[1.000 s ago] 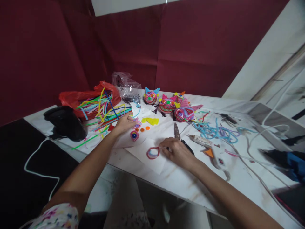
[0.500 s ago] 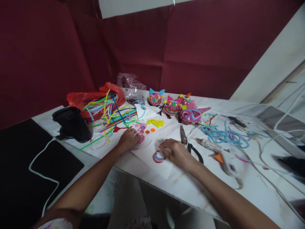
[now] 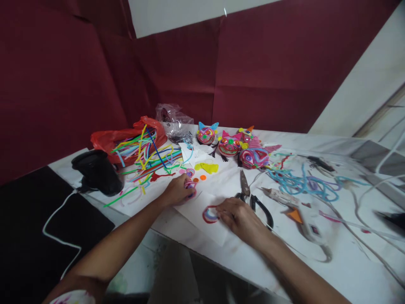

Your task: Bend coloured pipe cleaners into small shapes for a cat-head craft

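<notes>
A pink and purple pipe-cleaner coil [image 3: 191, 195] is under the fingers of my left hand [image 3: 176, 191], which is closed on it at the tabletop. Beside it lies a smaller pink and purple coil [image 3: 190, 173]. On a white paper sheet [image 3: 196, 217] rests a round coil of red, white and blue pipe cleaner [image 3: 209, 215]. My right hand [image 3: 241, 216] has its bent fingertips on that coil's right edge, pinched together. Orange discs [image 3: 203, 177] and yellow pieces [image 3: 209, 168] lie just beyond my hands.
Scissors [image 3: 243, 185] and a glue gun [image 3: 302, 219] with cables lie to the right, near tangled blue pipe cleaners [image 3: 303, 183]. Several decorated pipe-cleaner heads [image 3: 229, 145] stand at the back. A red bag [image 3: 110, 139] of pipe cleaners and a black stand [image 3: 98, 173] are left.
The view has shifted slightly. My left hand has edged toward me with the pink coil. The fingers of my right hand have curled in more at the round coil's edge.
</notes>
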The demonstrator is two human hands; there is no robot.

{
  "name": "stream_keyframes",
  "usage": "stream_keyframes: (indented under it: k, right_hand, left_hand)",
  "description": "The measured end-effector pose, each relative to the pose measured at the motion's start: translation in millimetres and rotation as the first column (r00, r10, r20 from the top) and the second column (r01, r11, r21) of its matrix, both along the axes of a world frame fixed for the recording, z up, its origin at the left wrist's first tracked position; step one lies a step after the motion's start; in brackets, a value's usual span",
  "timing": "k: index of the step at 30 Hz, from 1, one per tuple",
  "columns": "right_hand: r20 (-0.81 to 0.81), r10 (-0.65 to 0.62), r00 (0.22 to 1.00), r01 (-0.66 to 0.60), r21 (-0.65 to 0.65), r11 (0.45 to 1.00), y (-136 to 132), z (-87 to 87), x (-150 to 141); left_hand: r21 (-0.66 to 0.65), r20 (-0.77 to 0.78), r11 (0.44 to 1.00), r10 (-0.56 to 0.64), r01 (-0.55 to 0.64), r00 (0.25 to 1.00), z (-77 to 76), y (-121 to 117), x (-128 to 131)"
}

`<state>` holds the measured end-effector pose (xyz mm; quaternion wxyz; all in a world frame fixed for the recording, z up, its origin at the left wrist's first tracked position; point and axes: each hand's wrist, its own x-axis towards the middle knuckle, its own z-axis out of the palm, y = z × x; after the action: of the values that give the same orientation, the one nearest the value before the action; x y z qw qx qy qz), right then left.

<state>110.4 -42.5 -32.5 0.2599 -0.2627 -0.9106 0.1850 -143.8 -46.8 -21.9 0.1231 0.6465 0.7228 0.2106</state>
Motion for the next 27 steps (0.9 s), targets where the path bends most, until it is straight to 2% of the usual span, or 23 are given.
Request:
stream_keyframes:
  k: [4, 11, 17, 22, 27]
  right_hand:
    - [0.057, -0.025, 0.998, 0.025, -0.005, 1.0, 3, -2.2, 2]
    - [0.216, -0.053, 0.975, 0.042, 0.056, 0.998, 2, 5.9, -1]
    - [0.258, -0.072, 0.963, 0.06, 0.053, 0.997, 1, 6.8, -1]
    - [0.192, -0.086, 0.978, 0.077, 0.052, 0.996, 1, -1.2, -3]
    - [0.203, -0.063, 0.977, 0.052, 0.06, 0.997, 0, -7.1, -6]
  left_hand:
    - [-0.01, -0.121, 0.997, -0.073, 0.073, 0.99, -0.1, 0, 8]
    - [-0.049, -0.37, 0.986, -0.168, 0.161, 0.914, -3.5, -5, 24]
    - [-0.024, -0.366, 0.985, -0.165, 0.168, 0.916, -4.4, -12, 24]
    - [-0.025, -0.332, 0.962, -0.265, 0.273, 0.905, -10.4, -14, 15]
    - [-0.003, -0.39, 0.954, -0.276, 0.299, 0.878, -12.3, -10, 11]
